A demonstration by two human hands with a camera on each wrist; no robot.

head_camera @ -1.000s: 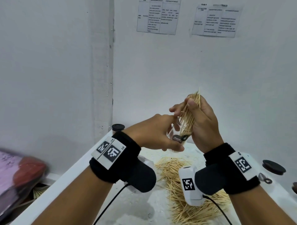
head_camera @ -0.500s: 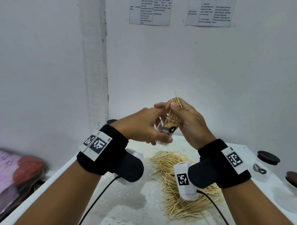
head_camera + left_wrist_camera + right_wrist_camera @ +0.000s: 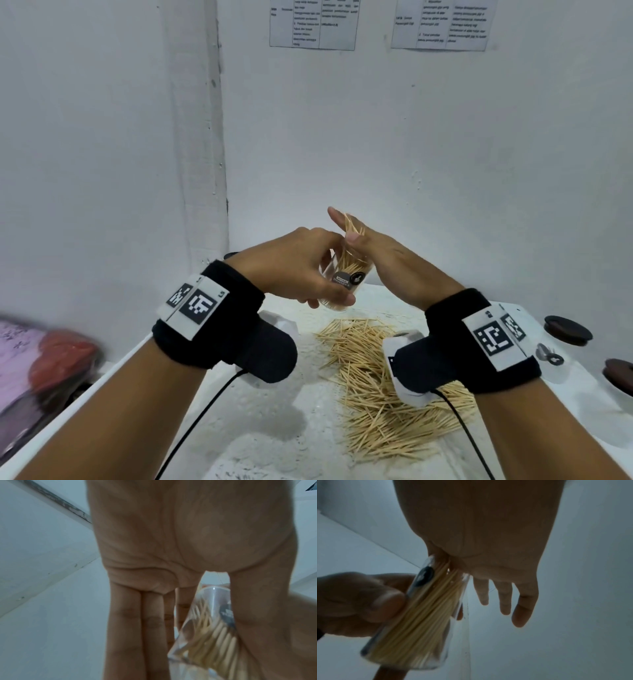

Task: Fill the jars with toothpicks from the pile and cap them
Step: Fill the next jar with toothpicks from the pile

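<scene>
My left hand (image 3: 298,270) grips a clear jar (image 3: 337,286) above the table, thumb on its labelled front. The jar (image 3: 419,615) is tilted and packed with toothpicks (image 3: 433,601). My right hand (image 3: 383,263) covers the jar's mouth. Its thumb and index finger pinch the toothpick tips (image 3: 352,224) that stick out, while its other fingers (image 3: 505,599) are straight and spread. In the left wrist view the jar (image 3: 211,615) sits between thumb and fingers. A loose toothpick pile (image 3: 376,377) lies on the white table (image 3: 260,445) below both hands.
Two dark lids (image 3: 567,330) (image 3: 620,373) sit on clear jars at the table's right edge. A black-capped jar (image 3: 231,255) stands in the back left corner. White walls close in behind. Pink and red clutter (image 3: 44,359) lies off the left edge.
The toothpick bundle has slid deeper into the jar. My right hand's fingers have straightened from a full grip, and only the tips stick out now. Both hands sank a little.
</scene>
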